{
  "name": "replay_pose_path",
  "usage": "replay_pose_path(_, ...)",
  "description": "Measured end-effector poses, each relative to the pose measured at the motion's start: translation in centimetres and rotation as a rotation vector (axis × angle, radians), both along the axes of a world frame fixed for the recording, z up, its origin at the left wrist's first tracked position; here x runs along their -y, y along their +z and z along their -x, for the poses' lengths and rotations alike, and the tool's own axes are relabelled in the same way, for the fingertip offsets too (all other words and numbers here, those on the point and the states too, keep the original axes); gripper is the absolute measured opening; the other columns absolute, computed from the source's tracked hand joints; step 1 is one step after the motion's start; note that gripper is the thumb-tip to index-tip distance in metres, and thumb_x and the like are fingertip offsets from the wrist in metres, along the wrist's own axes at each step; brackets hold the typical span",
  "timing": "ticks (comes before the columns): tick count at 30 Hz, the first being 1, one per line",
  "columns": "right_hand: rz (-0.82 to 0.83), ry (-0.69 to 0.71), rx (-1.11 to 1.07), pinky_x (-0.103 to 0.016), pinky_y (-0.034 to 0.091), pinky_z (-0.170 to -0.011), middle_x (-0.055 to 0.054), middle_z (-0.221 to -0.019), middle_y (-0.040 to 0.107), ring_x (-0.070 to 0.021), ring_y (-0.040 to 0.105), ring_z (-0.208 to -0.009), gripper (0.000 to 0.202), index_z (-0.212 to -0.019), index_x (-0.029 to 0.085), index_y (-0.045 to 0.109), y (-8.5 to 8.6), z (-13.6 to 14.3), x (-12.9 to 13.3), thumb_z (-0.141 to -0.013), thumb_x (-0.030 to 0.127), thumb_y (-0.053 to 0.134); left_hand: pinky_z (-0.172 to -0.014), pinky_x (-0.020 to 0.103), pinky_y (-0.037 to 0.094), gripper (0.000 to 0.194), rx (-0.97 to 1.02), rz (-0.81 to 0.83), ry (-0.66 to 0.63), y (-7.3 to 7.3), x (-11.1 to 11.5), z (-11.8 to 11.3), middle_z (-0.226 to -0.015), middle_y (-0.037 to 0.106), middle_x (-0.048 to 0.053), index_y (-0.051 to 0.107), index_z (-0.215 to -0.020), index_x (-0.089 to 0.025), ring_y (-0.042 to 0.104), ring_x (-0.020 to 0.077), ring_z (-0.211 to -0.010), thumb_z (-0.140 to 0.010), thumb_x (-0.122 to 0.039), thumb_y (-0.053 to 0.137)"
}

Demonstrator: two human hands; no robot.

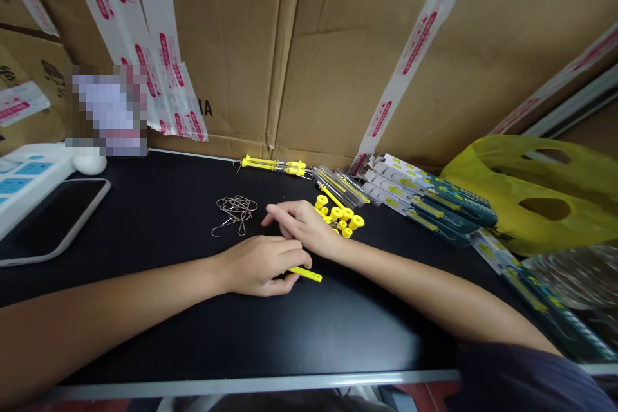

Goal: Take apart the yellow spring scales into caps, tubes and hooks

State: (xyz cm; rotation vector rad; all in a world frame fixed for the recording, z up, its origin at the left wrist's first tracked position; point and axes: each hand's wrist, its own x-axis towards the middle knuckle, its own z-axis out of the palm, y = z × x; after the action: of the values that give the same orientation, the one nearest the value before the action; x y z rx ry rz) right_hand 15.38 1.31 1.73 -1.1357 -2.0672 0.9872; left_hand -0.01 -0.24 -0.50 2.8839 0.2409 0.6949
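Observation:
My left hand (265, 264) is closed around a slim yellow plastic rod (309, 274), whose flat end with a small hole sticks out to the right. Crossing just beyond it, my right hand (302, 224) points left with its fingertips a little apart and nothing visible between them. Close to those fingertips lies a tangled heap of bent metal wire hooks (236, 209). Behind my right wrist sits a cluster of small yellow plastic caps (335, 214), partly hidden by the hand.
Yellow-ended tubes with hooks (273, 163) lie along the back, beside clear tubes (340, 187). Packaged boxes (425, 199) and a yellow plastic bag (506, 193) are at the right. A phone (53, 219) and a white power strip (33, 174) lie left. Cardboard (232, 45) stands behind.

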Motion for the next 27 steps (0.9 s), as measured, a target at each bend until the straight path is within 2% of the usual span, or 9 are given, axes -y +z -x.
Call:
replay_pose_path(3, -0.022, -0.077, -0.034, -0.019, 0.036, -0.052, 0.004, -0.054, 0.045, -0.0086, 0.045, -0.049, 0.046, -0.092, 0.015, 0.057, -0.3, -2.2, 2.4, -0.097, 0.048, 0.027, -0.071, 0.024, 0.044, 0.01, 0.008, 0.062, 0.011, -0.1, 0.0, -0.1, -0.083, 0.059, 0.001, 0.052, -0.091, -0.017, 0.054, 0.014, -0.076, -0.082, -0.015, 0.049)
replay_pose_path(6, -0.115, -0.075, 0.109, -0.02, 0.035, -0.055, 0.002, -0.062, 0.051, -0.0094, 0.047, -0.055, 0.038, -0.084, 0.016, 0.051, -1.0, -4.1, 4.7, -0.096, 0.046, 0.032, -0.071, 0.023, 0.043, 0.007, 0.015, 0.108, 0.033, -0.3, 0.0, -0.1, -0.083, 0.057, 0.0, 0.047, -0.088, -0.018, 0.053, 0.0132, -0.074, -0.082, -0.014, 0.049)
replay_pose_path(9, -0.192, 0.016, 0.305, -0.021, 0.032, -0.054, 0.001, -0.063, 0.054, -0.0097, 0.047, -0.054, 0.035, -0.076, 0.016, 0.052, -1.5, -4.9, 6.1, -0.092, 0.046, 0.043, -0.065, 0.022, 0.041, 0.008, 0.01, 0.181, 0.069, -0.3, -0.1, -0.1, -0.082, 0.054, -0.001, 0.044, -0.085, -0.019, 0.052, 0.012, -0.071, -0.081, -0.015, 0.05)
replay_pose_path(11, -0.22, 0.081, 0.379, -0.021, 0.033, -0.056, -0.002, -0.068, 0.059, -0.0111, 0.052, -0.058, 0.031, -0.08, 0.016, 0.057, -1.5, -4.9, 6.6, -0.093, 0.042, 0.044, -0.065, 0.022, 0.04, 0.009, -0.006, 0.237, 0.085, -0.3, -0.2, 0.0, -0.084, 0.053, -0.001, 0.043, -0.084, -0.019, 0.052, 0.0119, -0.072, -0.081, -0.015, 0.05)
replay_pose_path(14, -0.249, 0.101, 0.408, -0.022, 0.037, -0.06, -0.004, -0.077, 0.064, -0.0138, 0.058, -0.066, 0.027, -0.091, 0.016, 0.06, -1.3, -4.6, 6.6, -0.095, 0.035, 0.041, -0.069, 0.022, 0.042, 0.01, -0.024, 0.276, 0.097, -0.2, -0.2, 0.0, -0.09, 0.054, 0.001, 0.044, -0.09, -0.019, 0.055, 0.0132, -0.079, -0.082, -0.016, 0.049)
replay_pose_path(18, -0.224, 0.095, 0.313, -0.022, 0.039, -0.063, -0.004, -0.079, 0.063, -0.0135, 0.058, -0.068, 0.027, -0.094, 0.016, 0.058, -1.6, -4.9, 6.1, -0.096, 0.035, 0.039, -0.077, 0.025, 0.044, 0.027, 0.028, 0.269, 0.107, 0.1, 0.0, 0.2, -0.102, 0.055, 0.004, 0.043, -0.107, -0.02, 0.057, 0.0162, -0.09, -0.081, -0.022, 0.052)
replay_pose_path(22, -0.193, 0.069, 0.173, -0.02, 0.035, -0.056, 0.002, -0.064, 0.051, -0.0094, 0.047, -0.056, 0.032, -0.075, 0.016, 0.051, -2.0, -5.4, 5.7, -0.096, 0.038, 0.038, -0.081, 0.028, 0.046, 0.044, 0.135, 0.26, 0.104, 0.4, 0.2, 0.5, -0.107, 0.054, 0.005, 0.04, -0.114, -0.02, 0.055, 0.0177, -0.093, -0.072, -0.018, 0.055)
replay_pose_path(25, -0.153, 0.029, 0.06, -0.021, 0.032, -0.054, 0.003, -0.057, 0.044, -0.0087, 0.041, -0.053, 0.038, -0.066, 0.017, 0.043, -2.0, -5.5, 5.6, -0.096, 0.039, 0.037, -0.078, 0.029, 0.047, 0.047, 0.305, 0.296, 0.164, 0.3, 0.0, 0.7, -0.103, 0.053, 0.004, 0.042, -0.114, -0.02, 0.054, 0.0156, -0.086, -0.069, -0.014, 0.054)
replay_pose_path(27, -0.134, -0.005, -0.033, -0.021, 0.033, -0.055, 0.003, -0.056, 0.044, -0.0089, 0.041, -0.053, 0.039, -0.064, 0.017, 0.042, -2.0, -5.5, 5.6, -0.097, 0.039, 0.036, -0.077, 0.028, 0.047, 0.048, 0.471, 0.378, 0.217, 0.2, -0.2, 0.8, -0.101, 0.053, 0.004, 0.04, -0.117, -0.02, 0.054, 0.0148, -0.085, -0.072, -0.014, 0.054)
